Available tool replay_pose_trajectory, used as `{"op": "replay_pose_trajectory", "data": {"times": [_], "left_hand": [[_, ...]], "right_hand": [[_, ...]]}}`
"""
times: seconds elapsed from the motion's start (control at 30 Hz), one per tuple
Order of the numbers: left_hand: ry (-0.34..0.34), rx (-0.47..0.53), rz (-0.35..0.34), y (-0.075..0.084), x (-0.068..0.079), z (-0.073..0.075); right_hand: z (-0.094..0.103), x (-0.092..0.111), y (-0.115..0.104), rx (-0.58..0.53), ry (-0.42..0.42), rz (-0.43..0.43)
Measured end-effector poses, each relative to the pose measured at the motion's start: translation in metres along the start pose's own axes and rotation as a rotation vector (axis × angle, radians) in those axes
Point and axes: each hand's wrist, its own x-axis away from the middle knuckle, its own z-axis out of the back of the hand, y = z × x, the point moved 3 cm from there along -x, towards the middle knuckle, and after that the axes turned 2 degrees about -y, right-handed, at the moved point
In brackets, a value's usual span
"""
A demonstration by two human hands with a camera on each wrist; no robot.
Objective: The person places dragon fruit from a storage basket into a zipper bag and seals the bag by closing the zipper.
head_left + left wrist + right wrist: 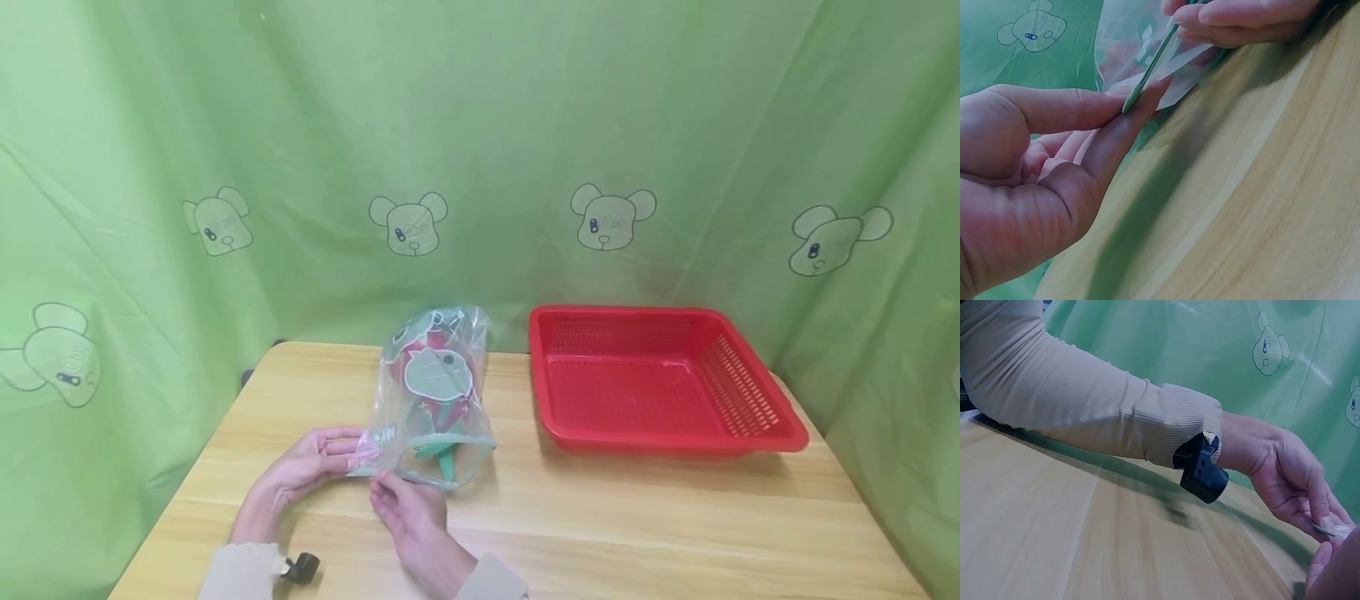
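Note:
A clear plastic zip bag (pixel 438 375) with printed cartoon figures leans upright near the table's back edge. Inside are red shapes and a green stem-like piece (pixel 447 463), partly hidden by the print. My left hand (pixel 311 462) pinches the left corner of the bag's green-edged mouth; the left wrist view has that edge (pixel 1147 74) between thumb and forefinger. Close beside it, the thumb and fingers of my right hand (pixel 416 512) grip the same edge. In the right wrist view, the bag is mostly hidden behind the right hand (pixel 1342 569).
A red plastic basket (pixel 675 443) with slotted sides stands to the right on the wooden table (pixel 600 517). Behind the table hangs a green curtain (pixel 495 125) with bear-head prints. A small black camera (pixel 303 568) is strapped at the left sleeve.

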Motion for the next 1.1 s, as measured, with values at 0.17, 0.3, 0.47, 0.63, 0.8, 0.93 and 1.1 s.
{"op": "replay_pose_trajectory", "data": {"times": [0.17,0.3,0.47,0.63,0.8,0.93,1.1], "left_hand": [[0.009,-0.001,0.006,-0.001,0.0,0.001],[0.005,0.0,0.002,-0.002,0.0,0.001],[0.015,-0.004,0.006,-0.003,0.001,0.001],[0.036,-0.007,0.019,-0.003,0.001,0.001],[0.029,-0.012,0.011,-0.003,0.001,0.0],[0.022,-0.011,0.009,-0.003,0.001,0.0],[0.02,-0.009,0.013,-0.003,-0.001,0.0]], "right_hand": [[0.004,0.001,-0.003,0.003,-0.004,0.003],[0.007,0.003,-0.006,0.008,-0.002,0.004],[0.011,0.004,-0.009,0.009,-0.007,0.007],[0.014,0.005,-0.014,0.008,-0.017,0.01],[0.017,0.006,-0.018,0.009,-0.016,0.015],[0.019,0.007,-0.022,0.007,-0.015,0.021],[0.022,0.009,-0.026,0.018,-0.014,0.013]]}}
